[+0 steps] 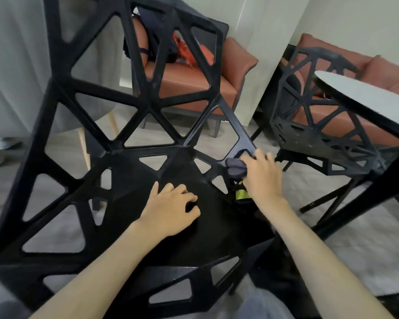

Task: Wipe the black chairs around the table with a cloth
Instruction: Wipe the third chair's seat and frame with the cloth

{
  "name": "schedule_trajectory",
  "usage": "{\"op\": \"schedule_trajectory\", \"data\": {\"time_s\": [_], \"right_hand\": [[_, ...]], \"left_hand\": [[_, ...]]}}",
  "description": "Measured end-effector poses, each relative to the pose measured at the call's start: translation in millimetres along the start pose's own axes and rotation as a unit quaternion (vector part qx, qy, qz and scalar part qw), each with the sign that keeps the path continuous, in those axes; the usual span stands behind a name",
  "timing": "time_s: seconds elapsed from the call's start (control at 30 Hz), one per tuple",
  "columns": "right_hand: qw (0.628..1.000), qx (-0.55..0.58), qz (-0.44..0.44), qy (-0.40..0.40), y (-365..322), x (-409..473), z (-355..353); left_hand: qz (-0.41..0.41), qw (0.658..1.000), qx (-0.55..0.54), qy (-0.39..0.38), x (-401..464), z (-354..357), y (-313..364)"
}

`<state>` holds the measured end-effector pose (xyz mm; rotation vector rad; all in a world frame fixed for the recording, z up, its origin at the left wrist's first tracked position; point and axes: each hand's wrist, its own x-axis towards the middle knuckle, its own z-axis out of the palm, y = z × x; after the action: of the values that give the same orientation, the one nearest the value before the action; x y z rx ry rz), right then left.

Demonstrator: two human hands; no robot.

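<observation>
While the left hand (173, 207) rests with loosely curled fingers on the seat of the near black chair (129, 176), holding nothing, we work the seat's far right edge in the head view. The right hand (262, 173) keeps its grip curled round the dark bunched cloth (236, 168), pressing it onto a strut where seat meets backrest. We judge the step best done by following each strut along its length, turning the cloth into the triangular openings, and bracing the chair with the left hand. A second black chair (320, 134) stands just beside the white worktop (366, 97), apparently still to wipe.
</observation>
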<state>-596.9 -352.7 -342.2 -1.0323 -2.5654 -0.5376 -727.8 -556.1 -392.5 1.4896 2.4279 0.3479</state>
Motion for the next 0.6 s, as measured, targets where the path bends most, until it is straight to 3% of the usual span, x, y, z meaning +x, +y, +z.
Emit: {"op": "schedule_trajectory", "data": {"time_s": [0.2, 0.4, 0.6], "right_hand": [[0.998, 0.029, 0.059, -0.008, 66.4, -56.1, -16.1], [0.999, 0.042, -0.022, 0.013, 1.3, -7.2, 14.9], [0.998, 0.05, -0.047, 0.0, -58.1, 36.6, 28.5]], "left_hand": [[0.023, 0.997, -0.006, -0.071, 6.8, -10.1, -10.8], [0.032, 0.996, 0.01, -0.084, 3.6, -12.5, -4.3], [0.034, 0.997, 0.003, -0.076, 2.7, -13.6, -6.8]]}}
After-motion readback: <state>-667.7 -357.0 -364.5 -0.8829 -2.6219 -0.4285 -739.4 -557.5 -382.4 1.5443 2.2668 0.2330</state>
